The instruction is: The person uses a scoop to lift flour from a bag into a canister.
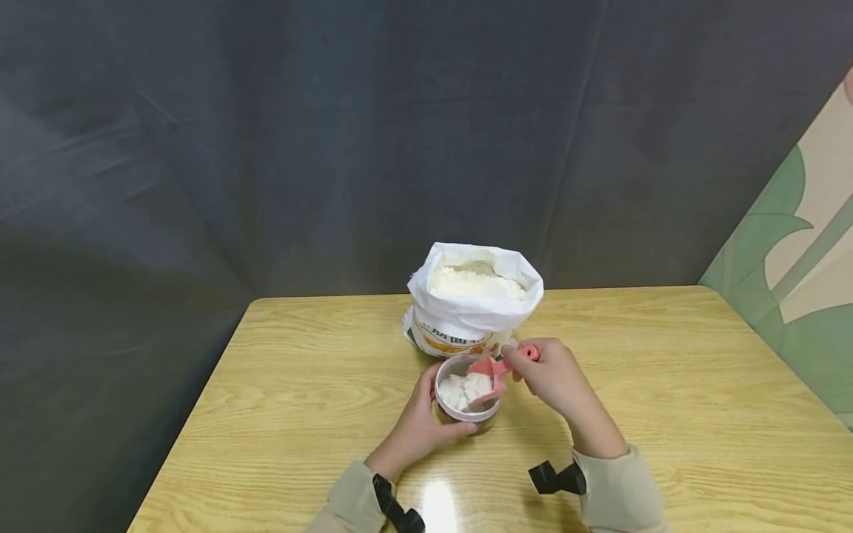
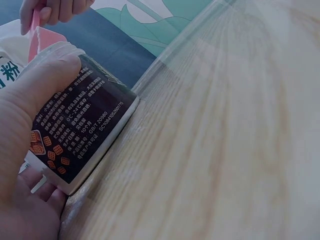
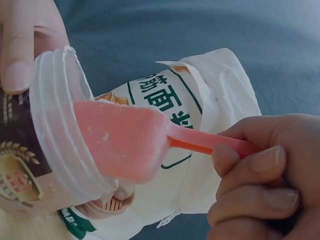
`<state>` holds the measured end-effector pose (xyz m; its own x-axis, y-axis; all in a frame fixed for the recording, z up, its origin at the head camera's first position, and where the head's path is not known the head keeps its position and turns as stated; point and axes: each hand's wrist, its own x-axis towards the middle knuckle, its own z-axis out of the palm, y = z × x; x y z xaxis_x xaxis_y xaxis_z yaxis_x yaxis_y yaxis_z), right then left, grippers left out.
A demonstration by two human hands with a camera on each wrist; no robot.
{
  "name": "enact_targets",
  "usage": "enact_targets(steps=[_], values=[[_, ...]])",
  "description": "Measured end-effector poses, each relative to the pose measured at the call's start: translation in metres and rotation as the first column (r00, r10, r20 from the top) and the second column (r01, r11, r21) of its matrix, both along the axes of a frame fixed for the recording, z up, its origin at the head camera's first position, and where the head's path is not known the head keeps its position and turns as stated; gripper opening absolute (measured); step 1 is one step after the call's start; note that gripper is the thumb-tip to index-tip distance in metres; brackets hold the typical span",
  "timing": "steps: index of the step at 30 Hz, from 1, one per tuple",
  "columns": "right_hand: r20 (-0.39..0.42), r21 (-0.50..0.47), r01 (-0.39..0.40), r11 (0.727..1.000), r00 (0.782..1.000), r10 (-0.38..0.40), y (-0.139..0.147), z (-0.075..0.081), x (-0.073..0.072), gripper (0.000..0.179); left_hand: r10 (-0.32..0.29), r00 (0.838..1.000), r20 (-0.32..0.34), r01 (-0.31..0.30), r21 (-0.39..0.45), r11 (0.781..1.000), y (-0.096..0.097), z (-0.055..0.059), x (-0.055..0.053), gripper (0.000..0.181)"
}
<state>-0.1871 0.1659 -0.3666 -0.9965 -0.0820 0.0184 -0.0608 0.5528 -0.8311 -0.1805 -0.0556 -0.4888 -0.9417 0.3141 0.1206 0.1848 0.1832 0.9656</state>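
Observation:
A clear plastic jar (image 2: 87,120) with a dark printed label stands on the table, white flour (image 1: 461,391) inside it. My left hand (image 1: 426,418) grips the jar round its side, thumb toward me. In my right hand (image 1: 549,377) is the handle of a pink scoop (image 3: 125,140). The scoop's bowl tilts down into the jar's mouth, with some flour clinging to its edge. Just behind the jar stands an open white flour bag (image 1: 466,318), its top rolled down and flour showing within.
The wooden table (image 1: 300,385) spreads out on both sides of the jar. A dark curtain (image 1: 333,148) hangs behind its far edge. At the right is a panel with a green leaf pattern (image 1: 786,296).

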Motion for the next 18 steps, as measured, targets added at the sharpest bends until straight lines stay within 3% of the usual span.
enact_targets(steps=[18], values=[[-0.107,0.035,0.004,0.999,0.994,0.0,-0.002,0.011,0.01,0.041,-0.009,1.0,-0.001,0.009,0.011,1.0,-0.001,-0.001,0.0,0.104]])
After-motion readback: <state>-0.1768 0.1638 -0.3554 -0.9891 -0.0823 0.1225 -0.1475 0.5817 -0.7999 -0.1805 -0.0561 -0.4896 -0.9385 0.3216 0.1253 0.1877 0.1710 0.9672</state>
